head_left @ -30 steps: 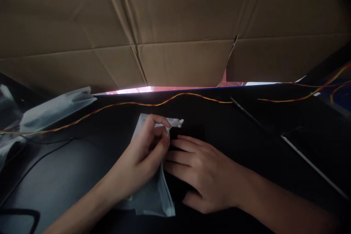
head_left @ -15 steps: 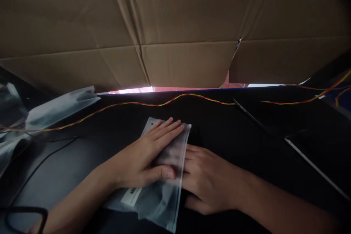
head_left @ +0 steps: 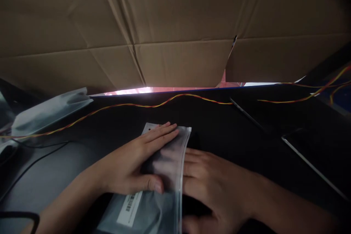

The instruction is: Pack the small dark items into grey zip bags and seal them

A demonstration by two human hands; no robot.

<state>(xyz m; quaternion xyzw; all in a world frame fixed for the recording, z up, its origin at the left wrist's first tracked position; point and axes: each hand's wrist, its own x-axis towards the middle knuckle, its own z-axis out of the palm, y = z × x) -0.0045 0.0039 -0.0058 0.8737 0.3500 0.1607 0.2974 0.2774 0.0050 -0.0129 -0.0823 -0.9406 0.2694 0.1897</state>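
Note:
A translucent zip bag point(head_left: 161, 208) with a white slider edge lies on the dark tabletop, its opening facing right. Across its upper part rests my left hand point(head_left: 131, 164), open, fingers outstretched and thumb apart, over the plastic. The fingers of my right hand point(head_left: 208, 179) reach in through the bag's mouth and show blurred through the film, stretched out; its thumb stays outside, lower down and smeared by motion. Whether anything lies inside the bag under my hands I cannot tell. A white barcode label point(head_left: 129, 209) sits on the bag below my left thumb.
Brown cardboard point(head_left: 178, 62) stands as a wall behind the table. A twisted red-and-yellow wire point(head_left: 128, 104) crosses the back. Another translucent bag point(head_left: 52, 111) and a black cable point(head_left: 35, 161) lie left; dark flat panels with pale edges point(head_left: 312, 166) lie right.
My left hand has shifted slightly left and down over the bag, and more of the label shows. The right hand's fingers are deeper in the bag, its thumb lower. The view has shifted a little.

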